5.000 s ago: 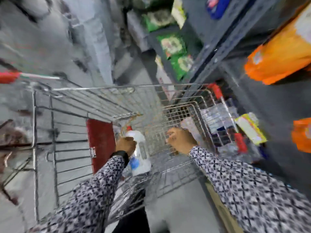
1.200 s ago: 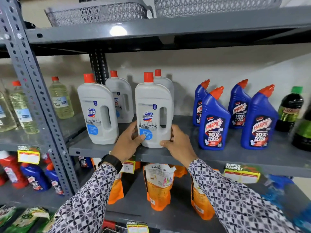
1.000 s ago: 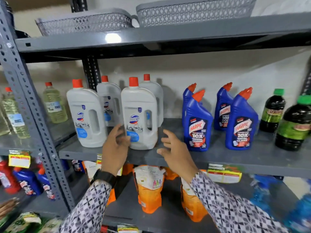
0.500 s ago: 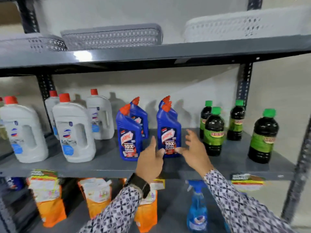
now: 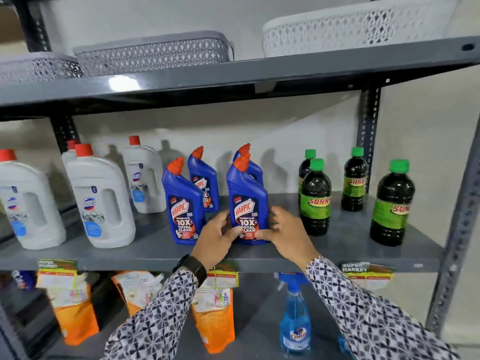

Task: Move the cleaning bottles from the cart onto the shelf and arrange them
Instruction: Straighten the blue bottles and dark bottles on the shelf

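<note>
Versus a second ago: the hands have left the white Domex jugs and moved right along the grey shelf point(image 5: 155, 252) to the blue Harpic group; half a second ago they hovered open short of the front right Harpic bottle point(image 5: 247, 203), now both are on it. Surroundings, big to small: upper shelf board carries a white lattice basket point(image 5: 355, 29) and a grey lattice basket point(image 5: 153, 53). On the middle shelf, white Domex jugs point(image 5: 100, 198) stand left, upright, red caps; four blue Harpic bottles sit in the middle in two rows, the front left Harpic bottle point(image 5: 183, 203) just beside the held one, apart from it; dark Sunny bottles point(image 5: 315, 198) with green caps stand right, nearest one close to the right hand. Lower shelf: orange refill pouches point(image 5: 213, 318) and a blue spray bottle point(image 5: 294, 315), partly hidden by the patterned sleeves. Price tags point(image 5: 366, 271) hang on the shelf lip. Hands: left hand point(image 5: 214, 239), dark watch on wrist, cups the bottle's lower left side, thumb on the label; right hand point(image 5: 284, 231) cups the lower right, fingers wrapping the edge. Bottle is upright, base on the shelf near the front edge. Both palms cover its lower corners.
</note>
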Motion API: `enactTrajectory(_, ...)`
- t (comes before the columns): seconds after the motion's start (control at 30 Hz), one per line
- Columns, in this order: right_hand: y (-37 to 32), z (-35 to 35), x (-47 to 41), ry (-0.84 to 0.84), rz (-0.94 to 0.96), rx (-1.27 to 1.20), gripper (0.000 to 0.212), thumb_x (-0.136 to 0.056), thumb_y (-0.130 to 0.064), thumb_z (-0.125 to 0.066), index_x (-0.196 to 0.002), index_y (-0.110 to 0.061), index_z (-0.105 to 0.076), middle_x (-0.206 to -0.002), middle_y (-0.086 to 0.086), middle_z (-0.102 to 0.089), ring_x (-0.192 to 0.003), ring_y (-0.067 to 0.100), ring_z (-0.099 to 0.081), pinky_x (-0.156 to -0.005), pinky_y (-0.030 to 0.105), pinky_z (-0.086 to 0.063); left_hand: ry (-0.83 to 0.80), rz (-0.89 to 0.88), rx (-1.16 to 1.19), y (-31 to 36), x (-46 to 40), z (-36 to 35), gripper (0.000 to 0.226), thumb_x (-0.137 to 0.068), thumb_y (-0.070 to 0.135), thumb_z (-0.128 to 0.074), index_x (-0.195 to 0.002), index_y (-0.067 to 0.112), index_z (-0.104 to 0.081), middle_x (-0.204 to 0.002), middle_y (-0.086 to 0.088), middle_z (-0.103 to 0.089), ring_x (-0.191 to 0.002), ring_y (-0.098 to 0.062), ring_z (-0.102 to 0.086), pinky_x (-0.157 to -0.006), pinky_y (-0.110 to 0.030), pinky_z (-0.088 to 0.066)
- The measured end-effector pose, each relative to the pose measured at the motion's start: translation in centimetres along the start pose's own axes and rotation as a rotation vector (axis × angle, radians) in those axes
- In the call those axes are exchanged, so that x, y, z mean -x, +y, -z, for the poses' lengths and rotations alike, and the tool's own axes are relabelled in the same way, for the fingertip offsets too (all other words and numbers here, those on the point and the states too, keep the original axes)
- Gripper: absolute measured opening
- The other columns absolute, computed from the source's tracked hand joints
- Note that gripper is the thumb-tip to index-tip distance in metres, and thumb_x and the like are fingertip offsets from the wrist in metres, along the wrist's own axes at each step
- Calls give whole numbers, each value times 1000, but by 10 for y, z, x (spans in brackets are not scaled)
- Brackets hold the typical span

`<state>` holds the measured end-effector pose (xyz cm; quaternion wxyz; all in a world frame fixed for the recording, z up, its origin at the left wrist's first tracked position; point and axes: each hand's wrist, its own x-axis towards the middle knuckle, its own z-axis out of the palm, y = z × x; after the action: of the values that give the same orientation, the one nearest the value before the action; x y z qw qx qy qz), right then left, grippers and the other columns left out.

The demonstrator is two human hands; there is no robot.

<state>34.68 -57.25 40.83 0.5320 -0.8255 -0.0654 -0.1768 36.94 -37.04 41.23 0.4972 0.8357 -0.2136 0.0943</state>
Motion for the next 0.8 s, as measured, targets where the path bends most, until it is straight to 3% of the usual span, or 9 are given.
enactTrajectory(0.1,1,0,1,0,11,8,61,-76,-8,-91,-129,-13,-61,-110,-1,-76,-90,5,-75,-84,32,-65,18,2,1,-2,0,-1,49,-98,20,-62,-145,17,-50,-132,5,-66,-118,-2,-61,-104,-28,-52)
enactTrajectory(0.2,0,0,2,10,23,51,61,-77,-14,-91,-131,-15,-61,-111,-3,-76,-92,1,-74,-76,19,-61,30,27,-13,-1,0,-3,50,-97,20,-63,-145,20,-49,-124,12,-63,-105,12,-57,-87,-5,-47)
enactTrajectory(0.3,-2,0,4,14,31,56,60,-78,-16,-90,-131,-16,-61,-112,-4,-75,-93,0,-73,-77,18,-61,47,22,-24,0,1,-3,50,-97,19,-63,-145,20,-48,-121,13,-61,-99,16,-55,-74,3,-46)
enactTrajectory(0.4,-8,0,8,2,19,48,61,-80,-17,-89,-133,-18,-60,-115,-3,-75,-95,2,-74,-88,34,-65,53,1,-12,6,6,-2,52,-96,20,-64,-146,21,-48,-121,14,-62,-101,13,-57,-96,-16,-53)
enactTrajectory(0.5,-16,6,23,-20,8,68,61,-85,-21,-85,-135,-31,-52,-110,-14,-66,-95,-6,-64,-84,16,-57,132,3,120,9,15,-2,57,-94,11,-66,-146,29,-49,-123,19,-65,-106,13,-63,-97,-17,-54)
enactTrajectory(0.57,-13,19,36,136,25,92,53,-86,-25,-83,-132,-27,-57,-107,-13,-67,-97,-3,-65,-84,14,-51,372,-25,226,11,30,-7,56,-92,0,-63,-142,27,-56,-123,16,-69,-110,9,-66,-90,-9,-53)
enactTrajectory(0.63,-6,42,44,390,44,135,42,-88,-22,-82,-125,-22,-63,-101,-9,-71,-91,-2,-67,-84,22,-54,505,-64,311,20,44,-20,49,-92,-7,-59,-132,19,-65,-119,7,-75,-107,-5,-72,-91,-17,-57)
enactTrajectory(0.7,3,68,45,542,32,187,39,-87,-18,-82,-119,-18,-61,-98,-7,-68,-86,3,-66,-83,30,-57,456,-83,363,36,51,-47,42,-92,-10,-56,-122,15,-72,-111,3,-78,-102,-10,-75,-90,-25,-59)
enactTrajectory(0.8,15,97,34,500,-25,218,60,-82,-12,-85,-133,-13,-53,-119,4,-63,-106,21,-65,-93,37,-53,240,-152,227,67,40,-88,42,-95,-3,-55,-130,17,-69,-120,5,-76,-110,-1,-71,-99,-22,-55)
